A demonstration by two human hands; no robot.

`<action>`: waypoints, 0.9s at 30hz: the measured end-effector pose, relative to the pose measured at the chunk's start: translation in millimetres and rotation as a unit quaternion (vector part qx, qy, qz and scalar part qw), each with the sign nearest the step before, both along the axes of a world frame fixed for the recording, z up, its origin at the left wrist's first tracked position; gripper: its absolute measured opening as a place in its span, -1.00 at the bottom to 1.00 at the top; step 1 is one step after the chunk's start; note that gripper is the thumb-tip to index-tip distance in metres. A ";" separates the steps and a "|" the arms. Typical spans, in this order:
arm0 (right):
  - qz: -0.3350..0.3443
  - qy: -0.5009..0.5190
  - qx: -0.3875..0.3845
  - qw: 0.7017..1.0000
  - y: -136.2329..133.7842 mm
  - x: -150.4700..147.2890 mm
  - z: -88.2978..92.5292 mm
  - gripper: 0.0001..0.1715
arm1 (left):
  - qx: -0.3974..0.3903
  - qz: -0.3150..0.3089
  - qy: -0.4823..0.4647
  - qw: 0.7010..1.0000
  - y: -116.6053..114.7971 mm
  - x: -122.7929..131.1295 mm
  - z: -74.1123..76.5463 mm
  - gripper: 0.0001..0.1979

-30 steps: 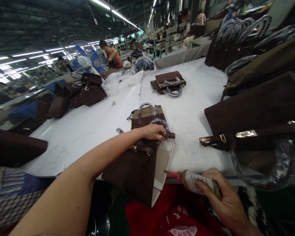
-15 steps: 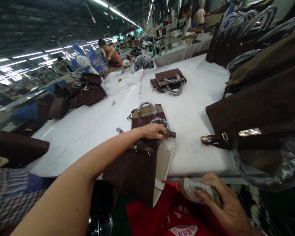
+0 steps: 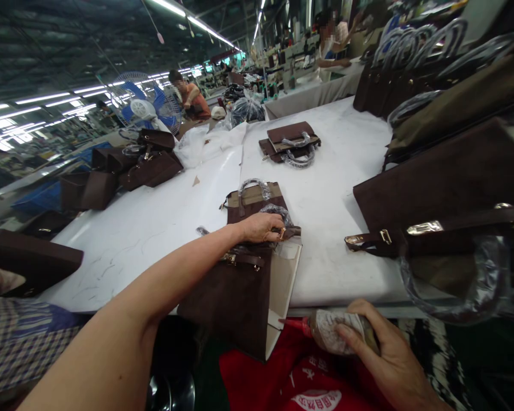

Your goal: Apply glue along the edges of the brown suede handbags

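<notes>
A dark brown handbag point(image 3: 227, 302) lies partly over the near table edge, its pale lined side panel point(image 3: 280, 279) facing right. My left hand point(image 3: 263, 227) is closed on the bag's upper edge, beside a plastic-wrapped handle; the fingertips are partly hidden. In my right hand point(image 3: 368, 337) is a glue bottle point(image 3: 336, 331) with a worn, whitish wrapping and a red nozzle point(image 3: 295, 324). The nozzle tip points left at the lower edge of the pale panel, touching or very close to it. Just beyond my left hand lies an olive and brown bag part with a wrapped handle point(image 3: 257, 194).
Another folded brown bag point(image 3: 291, 142) lies farther back on the white table point(image 3: 325, 228). Large brown bags point(image 3: 437, 188) crowd the right side, and more bags point(image 3: 149, 165) stand at left near a blue fan point(image 3: 143, 108). A co-worker's checked sleeve point(image 3: 21, 348) is at lower left.
The bottle's nozzle has shifted slightly left, to the lower edge of the pale panel. My left hand keeps its hold on the bag. The whole view has shifted a little.
</notes>
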State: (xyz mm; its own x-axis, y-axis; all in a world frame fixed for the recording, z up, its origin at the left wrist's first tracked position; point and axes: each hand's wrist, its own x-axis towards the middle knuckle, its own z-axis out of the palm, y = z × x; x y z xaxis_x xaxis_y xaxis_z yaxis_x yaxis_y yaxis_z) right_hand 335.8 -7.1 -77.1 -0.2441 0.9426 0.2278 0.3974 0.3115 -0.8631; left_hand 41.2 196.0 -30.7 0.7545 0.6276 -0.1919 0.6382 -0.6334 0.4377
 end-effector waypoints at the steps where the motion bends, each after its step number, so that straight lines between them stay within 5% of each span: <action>1: 0.001 0.001 0.006 1.000 0.4 -0.2 2.2 -0.84 | 0.008 0.002 0.000 1.000 -1.2 -3.1 9.7 -0.87; 8: -0.025 0.003 0.131 0.991 12.7 -4.8 16.1 -0.90 | 0.085 0.024 -0.007 0.996 -21.3 -25.6 110.5 -0.78; 11: -0.041 -0.004 0.182 0.983 25.0 -6.6 14.0 -0.92 | 0.129 0.028 0.016 0.991 -36.4 -22.7 140.6 -0.78; 15: -0.048 -0.025 0.226 0.973 39.9 -7.2 7.2 -0.93 | 0.176 0.026 0.071 0.982 -54.9 -10.1 149.3 -0.86; 27: -0.082 -0.016 0.154 0.985 51.2 -7.5 -2.4 -0.79 | 0.081 0.047 0.116 0.989 -76.4 10.3 149.1 -0.95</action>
State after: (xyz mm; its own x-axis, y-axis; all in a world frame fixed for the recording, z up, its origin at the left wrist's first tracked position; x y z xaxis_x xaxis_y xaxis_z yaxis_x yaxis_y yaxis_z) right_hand 328.3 44.1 -79.5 -0.1055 0.8574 0.5036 0.4893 0.4857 -0.7244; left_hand 51.5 119.6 118.4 0.6382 0.7303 -0.2435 0.7694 -0.6157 0.1702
